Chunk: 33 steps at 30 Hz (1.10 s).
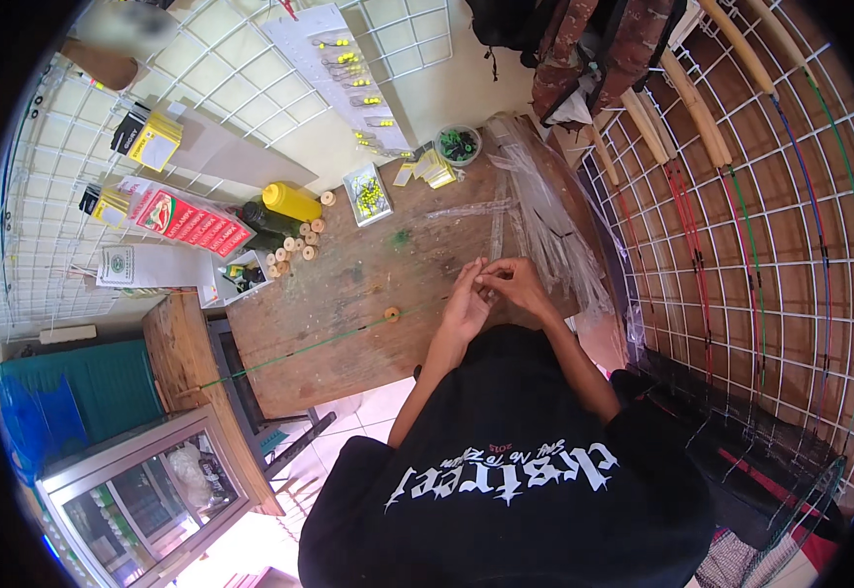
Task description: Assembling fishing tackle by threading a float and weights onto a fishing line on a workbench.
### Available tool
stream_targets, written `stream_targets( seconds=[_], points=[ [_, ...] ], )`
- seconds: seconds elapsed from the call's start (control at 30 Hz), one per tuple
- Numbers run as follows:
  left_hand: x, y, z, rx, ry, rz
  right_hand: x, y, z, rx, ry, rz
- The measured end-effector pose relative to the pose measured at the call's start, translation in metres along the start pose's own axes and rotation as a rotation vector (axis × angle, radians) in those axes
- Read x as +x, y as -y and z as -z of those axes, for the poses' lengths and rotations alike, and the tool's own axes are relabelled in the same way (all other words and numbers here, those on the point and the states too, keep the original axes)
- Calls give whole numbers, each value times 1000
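Over the table's near right part my left hand (468, 302) and my right hand (519, 283) meet at their fingertips. The fingers of both are closed in a pinch, and whatever sits between them is too small to make out. A thin green rod (299, 350) lies slantwise over the wooden table (348, 279). Its left end reaches past the table's edge; toward my left hand it grows too faint to follow. A round cork ring (391, 315) is at the rod, left of my left hand. Whether it is threaded on or lies beside it, I cannot tell.
Clear plastic sleeves (544, 216) cover the table's right side. At the back stand a tub of green pieces (457, 145), a white tray of yellow-tipped bits (368, 194), a yellow bottle (292, 201) and several cork pieces (294, 245). Rods (750, 235) hang on the right grid.
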State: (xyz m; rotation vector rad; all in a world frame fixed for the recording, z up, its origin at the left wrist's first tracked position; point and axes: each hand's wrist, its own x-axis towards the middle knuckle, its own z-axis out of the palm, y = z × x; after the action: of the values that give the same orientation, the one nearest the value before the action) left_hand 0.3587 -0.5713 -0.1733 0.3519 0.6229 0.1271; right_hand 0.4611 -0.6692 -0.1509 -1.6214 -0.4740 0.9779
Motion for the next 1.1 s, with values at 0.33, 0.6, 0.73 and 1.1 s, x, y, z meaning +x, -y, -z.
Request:
stream_targets(
  seconds=[0.33,0.6,0.73,1.1],
  points=[
    [-7,-1,-8,153,7,-94,-3,-2,8,290,127,-58],
    [-10,-13,-13,277,-136,-211,1,-15,22,-89,6,71],
    [-9,-14,-2,413,-157,-273,1,-19,24,-73,-53,69],
    [-19,-17,17,1481,-235,-578,2,-17,30,-185,-129,152]
  ],
)
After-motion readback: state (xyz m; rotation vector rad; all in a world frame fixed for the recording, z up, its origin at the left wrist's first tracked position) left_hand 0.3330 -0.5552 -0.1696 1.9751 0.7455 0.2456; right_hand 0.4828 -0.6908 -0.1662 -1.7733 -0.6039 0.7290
